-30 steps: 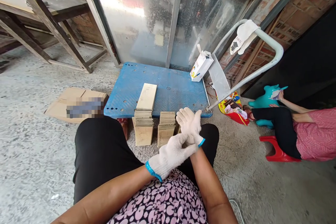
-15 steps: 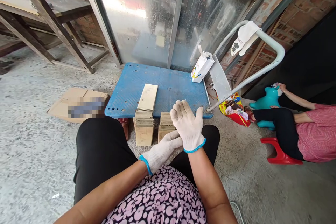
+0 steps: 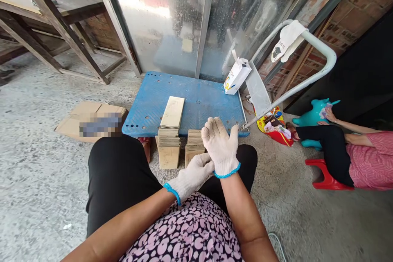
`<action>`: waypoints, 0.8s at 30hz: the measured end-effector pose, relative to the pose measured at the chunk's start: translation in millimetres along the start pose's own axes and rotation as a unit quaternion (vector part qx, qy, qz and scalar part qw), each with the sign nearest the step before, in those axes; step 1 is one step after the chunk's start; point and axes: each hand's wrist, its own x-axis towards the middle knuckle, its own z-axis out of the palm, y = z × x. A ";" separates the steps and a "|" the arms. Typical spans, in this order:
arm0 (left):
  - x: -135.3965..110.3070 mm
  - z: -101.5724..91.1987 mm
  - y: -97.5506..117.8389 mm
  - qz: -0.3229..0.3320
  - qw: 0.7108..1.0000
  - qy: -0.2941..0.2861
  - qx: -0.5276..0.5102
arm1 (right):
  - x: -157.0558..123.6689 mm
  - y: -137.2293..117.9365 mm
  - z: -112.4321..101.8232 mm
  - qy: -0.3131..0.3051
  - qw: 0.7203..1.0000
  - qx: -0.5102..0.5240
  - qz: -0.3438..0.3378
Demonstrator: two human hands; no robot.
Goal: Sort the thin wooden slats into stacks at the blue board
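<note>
Right hand [image 3: 219, 145] is being held unclenched, palm up, its white glove [image 3: 225, 159] being touched near the cuff's left end by the gloved left hand [image 3: 193, 174]; whether cloth is being pinched cannot be told. Just left, two board stacks [image 3: 168, 136] are being seen at the blue platform's near edge [image 3: 141, 134], while a gap of floor [image 3: 279, 180] is being left between right knee [image 3: 248, 161] and red stool [image 3: 324, 176].

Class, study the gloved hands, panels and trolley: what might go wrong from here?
The left stack of tan panels has uneven edges; a bump might make it slide.

The white paper bag stands near the edge of the blue platform trolley; it may tip if the trolley rolls.

The right hand wears a knitted glove, which might dull its feel for thin panels.
</note>
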 end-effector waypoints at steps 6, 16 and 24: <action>-7.7 -14.5 3.5 0.044 0.961 -0.080 0.261 | -1.9 4.4 1.2 0.045 0.995 -0.077 -0.042; -15.7 -19.4 18.6 0.030 0.949 -0.063 0.309 | 6.7 14.9 4.9 0.064 0.969 -0.210 -0.114; -31.5 -31.3 35.2 0.031 0.975 -0.029 0.219 | 20.2 21.1 -13.9 0.159 0.913 -0.329 -0.181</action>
